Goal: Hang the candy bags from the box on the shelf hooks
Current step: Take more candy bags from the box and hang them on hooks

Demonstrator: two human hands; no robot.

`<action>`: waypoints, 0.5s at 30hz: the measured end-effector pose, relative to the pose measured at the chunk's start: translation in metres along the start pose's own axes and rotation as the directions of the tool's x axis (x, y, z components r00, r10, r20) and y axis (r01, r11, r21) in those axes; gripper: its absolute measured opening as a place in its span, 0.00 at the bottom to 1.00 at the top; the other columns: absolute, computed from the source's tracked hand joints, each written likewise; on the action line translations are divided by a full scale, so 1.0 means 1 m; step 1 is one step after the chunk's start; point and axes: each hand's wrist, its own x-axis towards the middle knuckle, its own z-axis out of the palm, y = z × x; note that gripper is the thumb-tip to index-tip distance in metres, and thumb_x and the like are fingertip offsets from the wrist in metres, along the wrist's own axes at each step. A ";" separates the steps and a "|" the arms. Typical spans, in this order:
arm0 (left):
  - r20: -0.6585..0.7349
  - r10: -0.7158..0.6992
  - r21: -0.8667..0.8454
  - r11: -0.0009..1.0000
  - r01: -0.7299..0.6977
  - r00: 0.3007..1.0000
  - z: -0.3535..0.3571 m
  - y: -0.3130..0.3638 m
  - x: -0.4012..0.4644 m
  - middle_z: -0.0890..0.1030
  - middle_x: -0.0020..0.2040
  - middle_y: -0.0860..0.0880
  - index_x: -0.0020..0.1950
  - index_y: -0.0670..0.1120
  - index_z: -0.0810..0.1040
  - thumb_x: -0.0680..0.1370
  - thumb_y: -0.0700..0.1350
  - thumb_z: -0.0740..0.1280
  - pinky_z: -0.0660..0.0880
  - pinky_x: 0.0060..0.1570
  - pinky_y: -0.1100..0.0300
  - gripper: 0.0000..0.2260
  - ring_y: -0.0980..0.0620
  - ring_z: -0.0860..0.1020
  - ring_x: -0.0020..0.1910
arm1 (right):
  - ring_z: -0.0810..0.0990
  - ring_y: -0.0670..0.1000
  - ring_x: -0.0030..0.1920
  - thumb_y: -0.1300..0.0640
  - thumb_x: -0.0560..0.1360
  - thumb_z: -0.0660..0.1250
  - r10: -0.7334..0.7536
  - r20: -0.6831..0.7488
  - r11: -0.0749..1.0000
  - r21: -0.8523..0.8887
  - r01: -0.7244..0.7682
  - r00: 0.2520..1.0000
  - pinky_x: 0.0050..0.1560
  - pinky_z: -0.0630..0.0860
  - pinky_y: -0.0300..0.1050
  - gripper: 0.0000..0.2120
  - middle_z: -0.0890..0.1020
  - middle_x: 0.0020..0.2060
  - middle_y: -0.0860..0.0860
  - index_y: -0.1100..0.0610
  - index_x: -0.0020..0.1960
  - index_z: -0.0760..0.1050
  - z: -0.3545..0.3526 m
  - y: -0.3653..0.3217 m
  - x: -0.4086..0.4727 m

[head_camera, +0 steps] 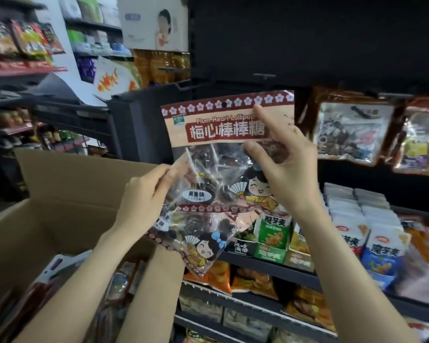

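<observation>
A plum lollipop candy bag [223, 125], with a red-and-white flower strip and a hang hole at its top, is raised in front of the dark shelf back panel. My right hand [286, 164] grips its right side, index finger stretched up toward the top strip. A second, matching candy bag [198, 233] lies tilted below and behind the first one. My left hand [144, 196] pinches the bags at their left edge. An empty metal shelf hook [264, 76] sticks out just above the upper bag. The open cardboard box [67, 184] stands at lower left with more bags inside.
Candy bags [352, 129] hang from hooks to the right. Stacked snack packs [372, 233] fill the shelf below them, and chip bags [253, 280] fill lower shelves. Another stocked shelf unit [22, 43] stands at far left.
</observation>
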 end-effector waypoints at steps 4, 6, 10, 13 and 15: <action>-0.059 -0.097 0.067 0.993 0.101 0.994 -0.033 -0.036 -0.001 0.75 0.31 0.56 0.53 0.41 0.80 0.79 0.53 0.55 0.68 0.29 0.72 0.19 0.57 0.75 0.29 | 0.80 0.46 0.57 0.59 0.77 0.69 0.132 0.069 0.981 0.131 -0.140 0.989 0.58 0.78 0.46 0.23 0.80 0.57 0.45 0.53 0.70 0.71 0.046 0.005 0.015; -0.082 -0.129 0.113 0.984 0.138 0.988 -0.049 -0.050 -0.001 0.74 0.31 0.58 0.50 0.42 0.80 0.81 0.50 0.57 0.67 0.28 0.72 0.16 0.59 0.72 0.26 | 0.81 0.45 0.54 0.59 0.77 0.69 0.167 0.093 0.968 0.173 -0.181 0.982 0.56 0.79 0.45 0.22 0.81 0.56 0.48 0.55 0.70 0.72 0.068 0.007 0.027; -0.108 -0.152 0.177 0.970 0.169 0.983 -0.069 -0.070 0.001 0.75 0.29 0.55 0.48 0.43 0.79 0.80 0.52 0.55 0.67 0.26 0.68 0.17 0.54 0.73 0.25 | 0.78 0.33 0.41 0.61 0.77 0.68 0.187 0.072 0.958 0.209 -0.198 0.980 0.45 0.75 0.31 0.19 0.78 0.43 0.40 0.57 0.68 0.74 0.104 0.006 0.053; -0.095 -0.155 0.208 0.963 0.172 0.983 -0.074 -0.081 0.004 0.76 0.29 0.51 0.53 0.44 0.80 0.80 0.55 0.54 0.63 0.23 0.67 0.20 0.55 0.72 0.25 | 0.79 0.32 0.39 0.61 0.77 0.68 0.257 0.052 0.935 0.239 -0.262 0.965 0.41 0.74 0.29 0.19 0.80 0.44 0.43 0.58 0.68 0.74 0.119 0.007 0.070; -0.077 -0.148 0.209 0.965 0.161 0.986 -0.073 -0.085 0.004 0.76 0.29 0.54 0.54 0.44 0.81 0.80 0.55 0.54 0.62 0.23 0.68 0.20 0.57 0.72 0.24 | 0.80 0.34 0.39 0.60 0.77 0.68 0.297 0.064 0.925 0.230 -0.304 0.953 0.39 0.75 0.30 0.19 0.81 0.47 0.45 0.57 0.68 0.74 0.123 0.008 0.077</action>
